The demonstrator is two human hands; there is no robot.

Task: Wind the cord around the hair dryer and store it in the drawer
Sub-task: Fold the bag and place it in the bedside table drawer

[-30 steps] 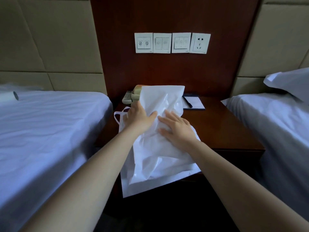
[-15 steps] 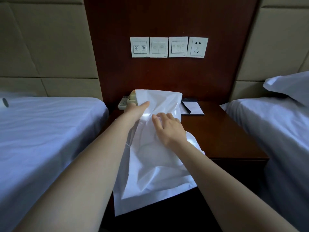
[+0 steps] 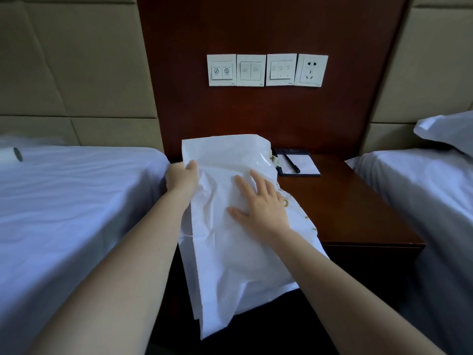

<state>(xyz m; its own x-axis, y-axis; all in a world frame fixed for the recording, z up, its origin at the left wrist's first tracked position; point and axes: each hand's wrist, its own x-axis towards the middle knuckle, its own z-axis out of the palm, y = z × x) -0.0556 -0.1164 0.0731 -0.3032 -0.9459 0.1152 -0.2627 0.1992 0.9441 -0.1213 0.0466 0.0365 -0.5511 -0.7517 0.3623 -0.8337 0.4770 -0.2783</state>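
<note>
The white plastic bag (image 3: pixel 230 252) now rises along the worktop's (image 3: pixel 345 206) left edge, left hand (image 3: pixel 183 179) gripping its side, right hand (image 3: pixel 261 203) newly flattened on it; hair dryer unseen, winding not begun.

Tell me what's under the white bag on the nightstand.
Only the nightstand shows around the bag, plus a small beige edge at its right side. Whatever else lies beneath is covered.

White bag (image 3: pixel 230 239) covers left half of nightstand (image 3: pixel 358 213), hanging over its front edge. Notepad with pen (image 3: pixel 303 162) at back, centre-right of frame. Bare wood right of bag free. Left bed (image 3: pixel 76 201), right bed (image 3: pixel 422 190) flank closely.
</note>
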